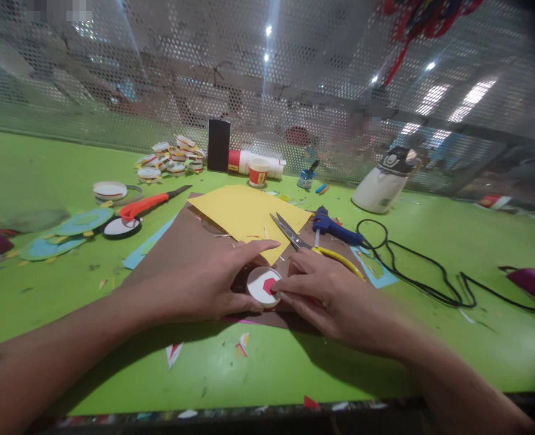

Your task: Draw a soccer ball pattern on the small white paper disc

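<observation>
Two hands (199, 284) (340, 296), one disc (255, 291), one apparent hexagon (268, 286)

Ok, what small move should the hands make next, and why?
I'd probably nudge the red piece slightly left with the right hand, keeping the left hand around the white disc: the piece appears a little right of the disc's middle, and the right fingertips are already at its edge.
</observation>
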Motion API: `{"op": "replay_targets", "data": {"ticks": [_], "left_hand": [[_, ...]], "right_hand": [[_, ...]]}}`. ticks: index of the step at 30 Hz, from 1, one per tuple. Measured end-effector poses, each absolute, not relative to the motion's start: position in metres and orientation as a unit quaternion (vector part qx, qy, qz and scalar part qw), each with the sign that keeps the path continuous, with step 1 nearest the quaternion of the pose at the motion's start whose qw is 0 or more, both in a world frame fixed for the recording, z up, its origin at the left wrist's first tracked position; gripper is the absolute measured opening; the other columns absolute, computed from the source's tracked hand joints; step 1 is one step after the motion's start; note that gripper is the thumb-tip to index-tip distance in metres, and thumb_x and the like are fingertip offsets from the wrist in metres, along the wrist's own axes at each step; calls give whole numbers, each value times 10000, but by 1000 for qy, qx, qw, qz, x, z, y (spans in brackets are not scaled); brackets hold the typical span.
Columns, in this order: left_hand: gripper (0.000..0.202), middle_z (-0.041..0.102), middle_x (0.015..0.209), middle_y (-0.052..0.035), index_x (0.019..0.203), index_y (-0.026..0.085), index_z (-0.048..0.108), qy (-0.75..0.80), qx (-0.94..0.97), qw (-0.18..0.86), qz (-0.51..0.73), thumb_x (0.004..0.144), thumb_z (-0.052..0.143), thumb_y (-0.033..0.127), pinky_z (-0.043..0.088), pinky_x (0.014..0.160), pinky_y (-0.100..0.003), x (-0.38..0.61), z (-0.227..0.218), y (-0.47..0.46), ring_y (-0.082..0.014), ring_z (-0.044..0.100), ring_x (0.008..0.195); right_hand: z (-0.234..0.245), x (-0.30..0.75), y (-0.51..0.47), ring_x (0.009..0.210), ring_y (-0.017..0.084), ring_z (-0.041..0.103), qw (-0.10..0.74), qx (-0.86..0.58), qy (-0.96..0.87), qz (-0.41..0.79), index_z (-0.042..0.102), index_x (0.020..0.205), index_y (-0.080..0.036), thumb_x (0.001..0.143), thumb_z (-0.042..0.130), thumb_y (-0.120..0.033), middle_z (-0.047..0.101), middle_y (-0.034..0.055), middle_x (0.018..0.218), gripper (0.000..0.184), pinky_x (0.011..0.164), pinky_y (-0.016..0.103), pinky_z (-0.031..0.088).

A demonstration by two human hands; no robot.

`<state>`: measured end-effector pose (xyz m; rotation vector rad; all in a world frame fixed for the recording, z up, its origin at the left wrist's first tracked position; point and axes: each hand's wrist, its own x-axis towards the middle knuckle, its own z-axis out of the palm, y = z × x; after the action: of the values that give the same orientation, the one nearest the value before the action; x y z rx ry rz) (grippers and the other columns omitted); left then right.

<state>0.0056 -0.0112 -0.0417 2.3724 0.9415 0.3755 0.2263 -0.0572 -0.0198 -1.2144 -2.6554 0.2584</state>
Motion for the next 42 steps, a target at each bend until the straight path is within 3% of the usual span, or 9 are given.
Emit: {"op": "replay_targets", "data": {"ticks": [4,11,16,21,24,29,35,39,42], "left_hand": [[739,656,1236,-88,1477,238,310,346,878,300,138,854,601,509,493,884,-379,5,-37,-11,-274,616,1094],[724,639,1278,-84,1480,229,288,304,893,301,137,819,585,248,487,921,-372,2,-35,-10,-263,604,1121],[709,655,1234,-90,1464,220,339,326,894,272,148,853,613,453,474,920,-391,5,-39,-9,-269,599,1105],[735,642,1258,-96,1467,233,345,336,894,256,152,844,628,500,474,895,-372,5,-43,-8,-267,595,1107],[728,674,1138,-83,1466,243,346,344,893,248,153,846,626,500,490,807,-347,5,-41,-10,-251,630,982],[725,673,894,-19,1479,268,315,345,891,254,152,851,638,429,479,697,-317,5,-38,-11,-208,623,781],[780,653,1205,-70,1473,273,337,343,885,268,162,798,692,435,467,900,-386,3,-41,-4,-266,601,1071],[812,645,1251,-84,1493,234,283,319,871,341,152,817,686,434,466,933,-378,4,-41,-1,-251,596,1116],[785,656,1233,-67,1492,227,273,297,865,374,151,840,672,408,474,918,-344,4,-40,-1,-222,608,1094]], "right_hand": [[-19,225,-56,837,191,532,137,-411,-897,88,722,987,-190,974,469,-231,616,79,885,257,701,316,390],[-21,227,-50,767,173,516,126,-422,-895,63,686,788,-137,939,475,-159,596,74,811,260,654,298,369],[-21,224,-53,767,163,504,94,-421,-900,64,673,793,-152,969,456,-211,589,64,837,286,643,290,359],[-22,226,-53,796,179,530,152,-409,-897,66,691,816,-146,959,472,-188,614,75,815,265,679,304,390],[-22,227,-52,799,186,538,187,-407,-893,49,703,814,-148,942,495,-175,622,78,798,245,697,314,398],[-20,226,-53,746,168,502,157,-405,-900,33,704,768,-153,933,513,-188,590,61,766,255,641,296,347],[-22,224,-55,783,171,498,108,-407,-906,49,703,827,-173,974,460,-241,589,67,833,292,660,297,359],[-22,222,-57,832,181,512,88,-405,-907,71,704,961,-187,990,443,-280,598,72,895,278,707,313,385],[-21,223,-56,849,186,518,129,-412,-899,74,714,943,-180,980,458,-262,601,72,879,271,718,316,388]]}}
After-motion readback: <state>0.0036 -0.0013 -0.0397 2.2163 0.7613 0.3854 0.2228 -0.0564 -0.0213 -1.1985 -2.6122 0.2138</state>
